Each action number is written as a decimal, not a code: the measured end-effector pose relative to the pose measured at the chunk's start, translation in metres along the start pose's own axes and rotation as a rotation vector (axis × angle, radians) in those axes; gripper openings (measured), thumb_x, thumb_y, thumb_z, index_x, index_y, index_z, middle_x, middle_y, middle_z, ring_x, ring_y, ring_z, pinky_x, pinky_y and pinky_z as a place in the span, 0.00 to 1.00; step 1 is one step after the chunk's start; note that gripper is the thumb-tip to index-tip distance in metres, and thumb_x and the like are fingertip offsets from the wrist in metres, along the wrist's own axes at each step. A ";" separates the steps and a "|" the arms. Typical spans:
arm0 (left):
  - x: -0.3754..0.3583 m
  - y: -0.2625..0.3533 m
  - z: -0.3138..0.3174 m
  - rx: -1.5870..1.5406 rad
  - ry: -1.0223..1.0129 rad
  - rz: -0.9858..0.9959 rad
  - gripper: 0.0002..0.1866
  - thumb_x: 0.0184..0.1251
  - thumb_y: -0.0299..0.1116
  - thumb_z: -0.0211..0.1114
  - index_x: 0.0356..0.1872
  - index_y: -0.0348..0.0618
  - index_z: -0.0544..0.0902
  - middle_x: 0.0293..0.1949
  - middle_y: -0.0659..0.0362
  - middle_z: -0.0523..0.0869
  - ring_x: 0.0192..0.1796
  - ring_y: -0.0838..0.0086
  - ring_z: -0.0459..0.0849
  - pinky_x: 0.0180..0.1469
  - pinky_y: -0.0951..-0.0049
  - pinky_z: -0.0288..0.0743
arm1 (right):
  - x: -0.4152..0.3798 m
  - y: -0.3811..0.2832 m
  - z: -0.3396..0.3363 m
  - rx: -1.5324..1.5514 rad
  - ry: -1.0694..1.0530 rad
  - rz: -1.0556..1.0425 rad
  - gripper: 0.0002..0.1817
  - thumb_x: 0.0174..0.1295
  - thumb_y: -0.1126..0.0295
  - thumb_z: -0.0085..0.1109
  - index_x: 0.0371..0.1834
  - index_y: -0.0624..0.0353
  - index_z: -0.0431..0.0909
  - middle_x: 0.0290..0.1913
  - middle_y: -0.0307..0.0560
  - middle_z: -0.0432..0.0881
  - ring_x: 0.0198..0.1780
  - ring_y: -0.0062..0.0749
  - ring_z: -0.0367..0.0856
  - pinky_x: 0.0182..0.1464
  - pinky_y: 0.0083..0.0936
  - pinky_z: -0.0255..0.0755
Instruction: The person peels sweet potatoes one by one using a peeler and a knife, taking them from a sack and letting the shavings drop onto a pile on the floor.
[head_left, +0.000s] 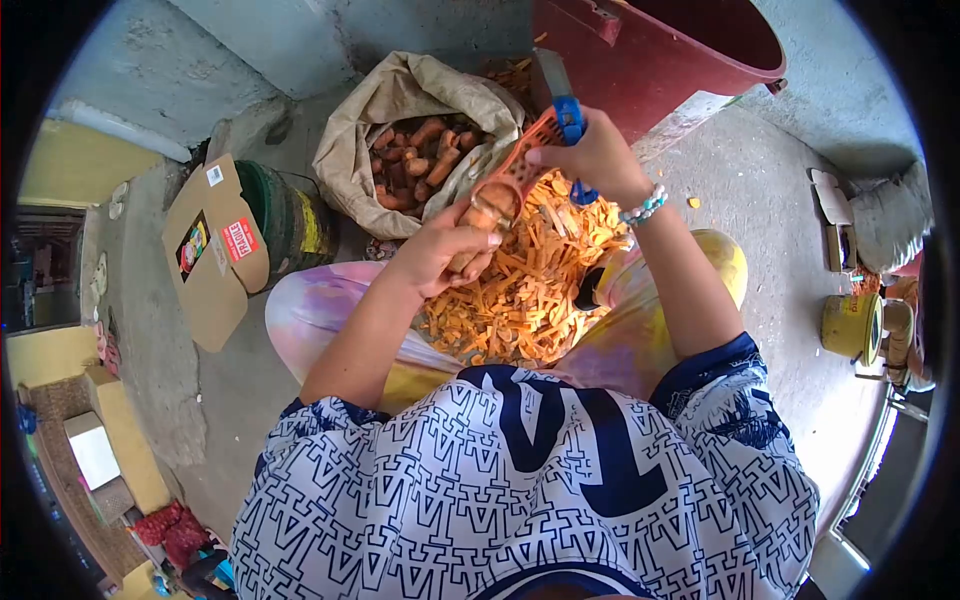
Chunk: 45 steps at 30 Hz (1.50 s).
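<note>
My left hand (440,250) is closed around a carrot (490,212), a short orange-brown root, above a heap of peelings. In my right hand (598,160) is an orange peeler (537,140) with a perforated handle, its head over the carrot. A blue-handled tool with a flat grey blade (549,75) also runs through the right hand's grip; its handle shows above and below the fingers. Between my legs lie the orange peelings (530,300). Just beyond my left hand, an open woven sack (345,150) holds many similar roots (420,160).
Behind the hands stands a large red tub (670,60). To the left are a dark green bucket (290,220) and a cardboard piece (220,270) with a red sticker. A yellow bucket (850,325) stands at far right, near a pale sack (890,215).
</note>
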<state>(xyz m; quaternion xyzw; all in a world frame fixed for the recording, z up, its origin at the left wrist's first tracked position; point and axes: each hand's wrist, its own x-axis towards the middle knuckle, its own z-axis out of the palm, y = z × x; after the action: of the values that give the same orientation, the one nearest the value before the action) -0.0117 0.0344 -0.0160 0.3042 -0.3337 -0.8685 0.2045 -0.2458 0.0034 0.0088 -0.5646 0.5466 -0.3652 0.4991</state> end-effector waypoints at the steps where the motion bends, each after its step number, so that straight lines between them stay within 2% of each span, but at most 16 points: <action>1: -0.004 0.004 0.002 0.047 0.013 -0.006 0.27 0.54 0.25 0.59 0.57 0.40 0.63 0.27 0.60 0.73 0.18 0.81 0.69 0.18 0.83 0.61 | 0.010 0.016 -0.012 -0.045 0.138 0.021 0.15 0.45 0.68 0.71 0.28 0.61 0.73 0.18 0.36 0.75 0.18 0.16 0.69 0.20 0.17 0.64; 4: -0.012 0.007 -0.003 0.220 0.083 0.015 0.28 0.53 0.23 0.60 0.58 0.38 0.62 0.28 0.60 0.74 0.20 0.80 0.71 0.19 0.83 0.63 | 0.032 0.039 -0.066 -0.416 0.666 -0.031 0.16 0.44 0.67 0.72 0.29 0.62 0.75 0.21 0.37 0.77 0.19 0.17 0.71 0.22 0.19 0.68; 9: 0.000 -0.003 -0.006 0.357 0.275 0.081 0.32 0.53 0.23 0.63 0.60 0.38 0.60 0.29 0.61 0.75 0.20 0.80 0.72 0.19 0.83 0.63 | 0.015 0.012 -0.027 -0.088 0.371 0.039 0.14 0.45 0.68 0.71 0.29 0.61 0.75 0.22 0.36 0.77 0.20 0.17 0.72 0.21 0.16 0.67; 12: 0.003 -0.004 -0.005 0.427 0.344 0.056 0.32 0.53 0.24 0.65 0.60 0.38 0.62 0.29 0.62 0.76 0.20 0.81 0.72 0.19 0.83 0.62 | 0.003 0.020 0.034 -0.191 0.256 -0.155 0.20 0.41 0.62 0.73 0.30 0.64 0.76 0.20 0.34 0.70 0.23 0.22 0.64 0.28 0.25 0.66; 16: -0.003 -0.002 -0.003 0.506 0.366 0.014 0.28 0.52 0.26 0.66 0.56 0.38 0.67 0.26 0.65 0.76 0.20 0.84 0.71 0.18 0.84 0.62 | 0.028 0.031 -0.014 -0.126 0.455 0.148 0.13 0.44 0.70 0.71 0.30 0.62 0.77 0.21 0.38 0.77 0.23 0.20 0.73 0.27 0.21 0.71; 19: -0.010 0.001 -0.003 0.520 0.365 0.035 0.28 0.54 0.28 0.66 0.56 0.38 0.66 0.25 0.66 0.74 0.19 0.84 0.70 0.18 0.84 0.61 | 0.049 0.059 -0.058 -0.112 0.710 -0.005 0.12 0.46 0.72 0.70 0.32 0.59 0.77 0.23 0.40 0.80 0.21 0.19 0.74 0.24 0.18 0.71; 24: 0.003 -0.009 -0.025 0.267 0.297 0.021 0.24 0.55 0.25 0.59 0.54 0.37 0.67 0.27 0.64 0.73 0.19 0.85 0.69 0.18 0.84 0.57 | 0.012 0.009 0.010 0.012 0.257 0.040 0.14 0.45 0.69 0.71 0.30 0.59 0.75 0.21 0.35 0.76 0.19 0.17 0.69 0.21 0.17 0.66; 26: 0.001 -0.007 -0.025 0.125 0.211 0.009 0.23 0.54 0.23 0.57 0.53 0.37 0.67 0.28 0.63 0.73 0.19 0.85 0.68 0.18 0.84 0.57 | 0.009 0.030 0.038 -0.194 0.289 -0.353 0.15 0.45 0.67 0.72 0.29 0.59 0.74 0.19 0.33 0.73 0.18 0.15 0.68 0.20 0.16 0.64; 27: -0.003 -0.003 -0.020 0.069 0.176 0.000 0.22 0.54 0.22 0.56 0.53 0.37 0.67 0.29 0.62 0.73 0.19 0.85 0.68 0.18 0.84 0.56 | 0.007 0.031 0.034 -0.007 0.280 -0.186 0.14 0.44 0.68 0.72 0.28 0.59 0.75 0.20 0.35 0.75 0.19 0.16 0.70 0.21 0.15 0.66; 30: -0.011 0.000 -0.020 0.008 0.152 -0.019 0.23 0.53 0.22 0.56 0.53 0.37 0.66 0.30 0.62 0.73 0.19 0.85 0.67 0.18 0.84 0.56 | 0.029 0.039 -0.020 -0.175 0.523 0.170 0.13 0.44 0.69 0.71 0.28 0.60 0.74 0.25 0.39 0.79 0.21 0.18 0.74 0.22 0.16 0.68; 32: -0.015 0.002 -0.017 0.002 0.164 -0.016 0.24 0.54 0.23 0.57 0.54 0.37 0.65 0.30 0.61 0.73 0.19 0.84 0.67 0.18 0.84 0.56 | 0.037 0.053 -0.061 0.059 0.657 0.082 0.13 0.45 0.70 0.71 0.28 0.60 0.74 0.28 0.43 0.81 0.22 0.18 0.75 0.20 0.17 0.69; 35: -0.014 0.001 -0.010 0.204 0.282 -0.012 0.25 0.57 0.25 0.58 0.57 0.35 0.64 0.31 0.61 0.73 0.18 0.85 0.65 0.19 0.84 0.56 | 0.026 0.025 -0.041 0.098 0.456 0.015 0.13 0.45 0.70 0.70 0.29 0.61 0.74 0.27 0.43 0.80 0.21 0.19 0.74 0.21 0.16 0.69; 37: -0.002 -0.013 -0.022 0.721 0.368 0.231 0.27 0.57 0.27 0.59 0.58 0.31 0.64 0.40 0.53 0.79 0.32 0.72 0.79 0.33 0.78 0.72 | 0.007 0.008 0.005 -0.065 0.259 0.003 0.13 0.45 0.69 0.70 0.29 0.61 0.75 0.26 0.43 0.80 0.20 0.21 0.74 0.23 0.17 0.69; 40: 0.004 -0.035 -0.035 0.920 0.466 0.489 0.28 0.56 0.28 0.60 0.58 0.28 0.64 0.45 0.47 0.79 0.43 0.69 0.80 0.46 0.75 0.72 | 0.019 0.040 0.021 -0.272 0.312 -0.256 0.14 0.44 0.67 0.71 0.30 0.62 0.76 0.25 0.42 0.80 0.20 0.20 0.73 0.21 0.18 0.67; 42: -0.004 -0.029 -0.024 0.892 0.477 0.426 0.30 0.55 0.29 0.61 0.59 0.28 0.63 0.45 0.45 0.79 0.44 0.69 0.80 0.46 0.74 0.72 | 0.032 0.044 -0.024 -0.145 0.482 0.200 0.12 0.45 0.69 0.70 0.30 0.62 0.77 0.25 0.42 0.79 0.20 0.18 0.73 0.20 0.18 0.67; 45: -0.012 -0.023 -0.023 0.888 0.495 0.359 0.31 0.55 0.27 0.61 0.60 0.28 0.62 0.48 0.47 0.78 0.47 0.69 0.79 0.48 0.74 0.70 | 0.045 0.065 -0.075 0.051 0.581 0.113 0.10 0.46 0.71 0.69 0.27 0.61 0.76 0.23 0.40 0.79 0.19 0.16 0.71 0.20 0.16 0.66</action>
<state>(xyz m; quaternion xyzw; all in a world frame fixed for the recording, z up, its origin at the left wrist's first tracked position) 0.0088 0.0463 -0.0417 0.4953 -0.6574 -0.4974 0.2739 -0.3274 -0.0473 -0.0419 -0.3924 0.6878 -0.4968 0.3552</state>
